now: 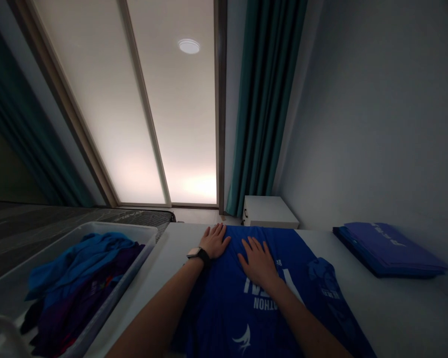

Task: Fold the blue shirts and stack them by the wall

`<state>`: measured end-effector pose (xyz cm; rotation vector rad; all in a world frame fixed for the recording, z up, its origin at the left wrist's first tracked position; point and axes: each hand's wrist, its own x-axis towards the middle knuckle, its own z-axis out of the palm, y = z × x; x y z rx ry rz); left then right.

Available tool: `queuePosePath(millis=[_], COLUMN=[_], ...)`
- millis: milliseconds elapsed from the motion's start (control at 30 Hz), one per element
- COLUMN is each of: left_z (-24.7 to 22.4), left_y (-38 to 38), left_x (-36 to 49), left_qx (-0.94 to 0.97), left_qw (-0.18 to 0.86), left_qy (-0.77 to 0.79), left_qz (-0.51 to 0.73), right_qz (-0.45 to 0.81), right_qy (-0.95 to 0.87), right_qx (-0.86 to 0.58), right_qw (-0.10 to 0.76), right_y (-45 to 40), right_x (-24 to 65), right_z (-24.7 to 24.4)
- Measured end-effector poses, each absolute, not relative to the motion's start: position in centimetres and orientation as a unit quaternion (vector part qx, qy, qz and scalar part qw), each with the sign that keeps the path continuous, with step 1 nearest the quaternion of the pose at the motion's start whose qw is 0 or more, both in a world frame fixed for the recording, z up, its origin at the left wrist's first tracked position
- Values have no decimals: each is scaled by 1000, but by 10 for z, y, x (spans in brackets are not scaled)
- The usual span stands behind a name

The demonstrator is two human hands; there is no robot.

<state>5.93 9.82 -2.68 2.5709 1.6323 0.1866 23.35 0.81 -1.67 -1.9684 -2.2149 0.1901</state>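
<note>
A blue T-shirt [224, 308] with white lettering and a white bird-like mark lies spread on the white table in front of me. My left hand [213, 241], with a watch [198, 254] on its wrist, rests flat at the shirt's far left edge, fingers stretched out. To its right, my right hand [259, 261] lies palm down on the shirt with its fingers spread. A sleeve [323, 276] of the shirt is bunched on the right side. Part of the lettering is hidden under my right arm.
A clear plastic bin [144, 248] holding crumpled blue and purple clothes [85, 263] stands on the left. Several folded garments [388, 246] are stacked at the right of the white table [149, 286]. Beyond the table are a white cabinet [271, 209] and a teal curtain [265, 99].
</note>
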Motion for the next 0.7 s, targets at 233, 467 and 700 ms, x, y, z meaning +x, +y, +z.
queuePosePath(millis=[233,467,700], left_z=[-30,-19,-16], left_y=[106,111,82], left_x=[23,-7,58], left_qx=[828,810,819], left_qw=[24,20,17], left_qy=[558,586,571], left_qz=[41,18,51], right_qz=[67,111,90], right_qy=[-740,-713,-700], right_qx=[-663,-690,-707], right_qw=[89,57,51], right_y=[13,14,15], right_x=[248,252,243], right_z=[-10,-25,-27])
